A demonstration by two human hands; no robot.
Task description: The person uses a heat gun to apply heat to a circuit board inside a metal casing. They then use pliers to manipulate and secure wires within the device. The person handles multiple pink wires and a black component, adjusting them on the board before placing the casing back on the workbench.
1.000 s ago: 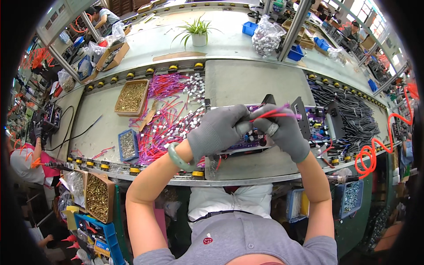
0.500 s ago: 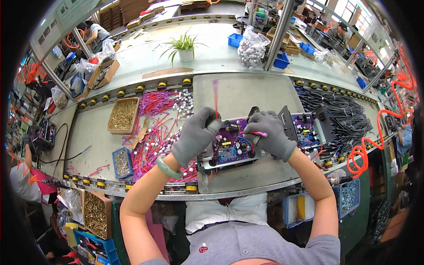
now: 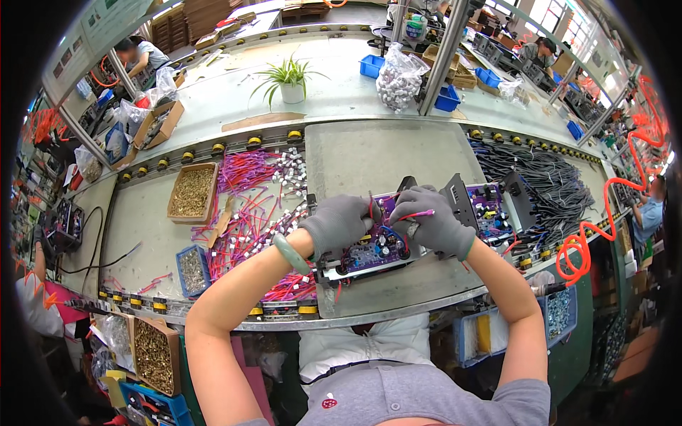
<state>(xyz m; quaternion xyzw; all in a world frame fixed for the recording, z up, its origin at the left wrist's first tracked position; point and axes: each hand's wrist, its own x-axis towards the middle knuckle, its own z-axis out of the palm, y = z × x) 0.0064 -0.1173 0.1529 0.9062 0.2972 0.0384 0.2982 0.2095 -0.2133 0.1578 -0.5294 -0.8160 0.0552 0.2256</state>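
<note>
Both my hands wear grey gloves and meet over a purple circuit board [image 3: 373, 254] in an open metal housing. My left hand [image 3: 335, 224] is closed at the board's left part, pinching a short red wire [image 3: 370, 205] whose lower end my fingers hide. My right hand [image 3: 437, 226] is closed over the board's right part; a pink-red wire [image 3: 420, 214] sticks out of its fingers toward the left. To its right stands a black metal panel [image 3: 462, 200], with a second purple board [image 3: 490, 208] beyond it.
Left of the board lies a heap of red and purple wires [image 3: 241, 172] with white connectors. Beside it are a carton [image 3: 171, 207] of brass parts and a blue bin [image 3: 206, 264] of silver parts. Black cables [image 3: 543, 181] pile up right; an orange coiled hose [image 3: 572, 260] hangs there.
My left hand has moved down and right onto the board, bringing the wire that stood upright above it. My right hand stays near the same spot; the view has shifted slightly.
</note>
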